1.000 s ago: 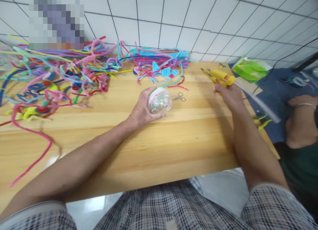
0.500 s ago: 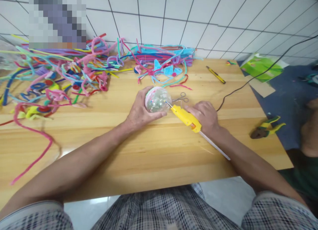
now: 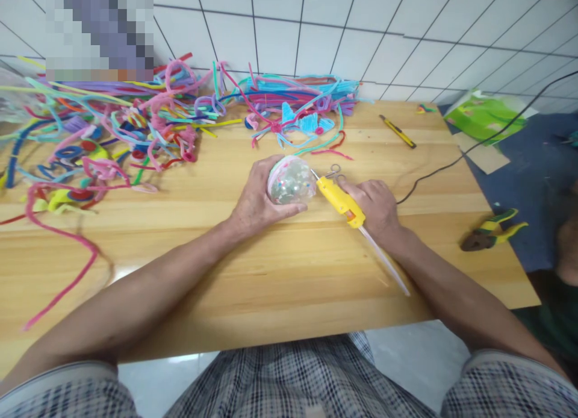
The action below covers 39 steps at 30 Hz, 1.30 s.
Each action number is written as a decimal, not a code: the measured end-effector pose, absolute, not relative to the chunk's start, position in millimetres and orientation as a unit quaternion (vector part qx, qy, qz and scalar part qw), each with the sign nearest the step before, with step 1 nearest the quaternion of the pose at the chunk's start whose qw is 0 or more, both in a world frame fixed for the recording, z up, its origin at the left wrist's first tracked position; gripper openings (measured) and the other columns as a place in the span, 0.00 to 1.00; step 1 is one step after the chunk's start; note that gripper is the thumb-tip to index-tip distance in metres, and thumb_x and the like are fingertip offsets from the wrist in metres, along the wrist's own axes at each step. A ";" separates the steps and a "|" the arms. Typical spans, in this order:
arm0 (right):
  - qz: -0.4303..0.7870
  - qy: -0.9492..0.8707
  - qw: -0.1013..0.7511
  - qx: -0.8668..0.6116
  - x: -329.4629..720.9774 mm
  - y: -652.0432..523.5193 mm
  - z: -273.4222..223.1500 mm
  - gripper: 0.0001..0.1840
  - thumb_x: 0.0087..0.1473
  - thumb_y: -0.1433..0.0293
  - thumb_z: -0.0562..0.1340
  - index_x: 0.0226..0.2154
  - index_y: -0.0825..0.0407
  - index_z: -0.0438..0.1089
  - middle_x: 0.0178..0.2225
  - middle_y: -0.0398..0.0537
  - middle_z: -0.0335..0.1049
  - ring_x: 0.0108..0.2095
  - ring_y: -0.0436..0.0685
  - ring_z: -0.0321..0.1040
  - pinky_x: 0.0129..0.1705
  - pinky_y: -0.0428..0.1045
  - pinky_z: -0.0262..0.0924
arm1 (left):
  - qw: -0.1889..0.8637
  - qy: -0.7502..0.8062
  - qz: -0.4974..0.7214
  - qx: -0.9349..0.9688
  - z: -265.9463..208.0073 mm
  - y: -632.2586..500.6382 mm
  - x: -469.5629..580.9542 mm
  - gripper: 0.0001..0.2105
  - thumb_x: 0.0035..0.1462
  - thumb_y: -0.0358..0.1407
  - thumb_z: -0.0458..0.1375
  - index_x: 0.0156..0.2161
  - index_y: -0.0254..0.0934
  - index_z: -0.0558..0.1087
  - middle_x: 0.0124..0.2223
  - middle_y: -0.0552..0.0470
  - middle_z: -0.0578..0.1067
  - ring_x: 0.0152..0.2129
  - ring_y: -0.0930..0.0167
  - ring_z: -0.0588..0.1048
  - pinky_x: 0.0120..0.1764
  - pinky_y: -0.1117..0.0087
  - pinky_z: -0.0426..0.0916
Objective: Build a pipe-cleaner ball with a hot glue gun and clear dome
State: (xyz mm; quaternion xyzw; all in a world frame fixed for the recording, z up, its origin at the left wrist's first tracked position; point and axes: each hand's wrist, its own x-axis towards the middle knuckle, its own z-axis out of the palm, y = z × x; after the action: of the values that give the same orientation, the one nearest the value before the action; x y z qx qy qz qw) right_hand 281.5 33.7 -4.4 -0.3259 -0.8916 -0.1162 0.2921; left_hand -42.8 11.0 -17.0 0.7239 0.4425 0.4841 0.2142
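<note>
"Where is the clear ball?"
"Over the table, held in the curled fingers of the left hand. The glue gun is gripped by the right hand, its tip near the ball."
"What could go wrong?"
"The left thumb might be burned if a hot tip is bumped."

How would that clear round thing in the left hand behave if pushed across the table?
The clear round thing would probably roll or rock, since its visible side is curved. Its shiny surface looks smooth, so it may be slippery. It could be light for its size, as it looks see-through and perhaps hollow.
</note>
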 end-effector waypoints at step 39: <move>-0.099 -0.910 0.321 -0.241 274.1 26.5 1.5 0.26 0.76 0.58 0.55 0.68 0.50 0.68 0.34 0.50 0.76 0.35 0.62 0.69 0.41 0.57 0.62 | 0.195 0.450 0.476 0.730 -12.5 8.4 -38.8 0.48 0.53 0.61 0.76 0.70 0.46 0.61 0.68 0.41 0.72 0.66 0.52 0.73 0.69 0.47 0.70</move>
State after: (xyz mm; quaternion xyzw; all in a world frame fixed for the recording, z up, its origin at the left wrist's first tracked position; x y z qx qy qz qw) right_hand 274.1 26.5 1.5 -0.2415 -0.9103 -0.0993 0.3212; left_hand -38.8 8.4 -12.5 0.7299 0.4497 0.4765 0.1952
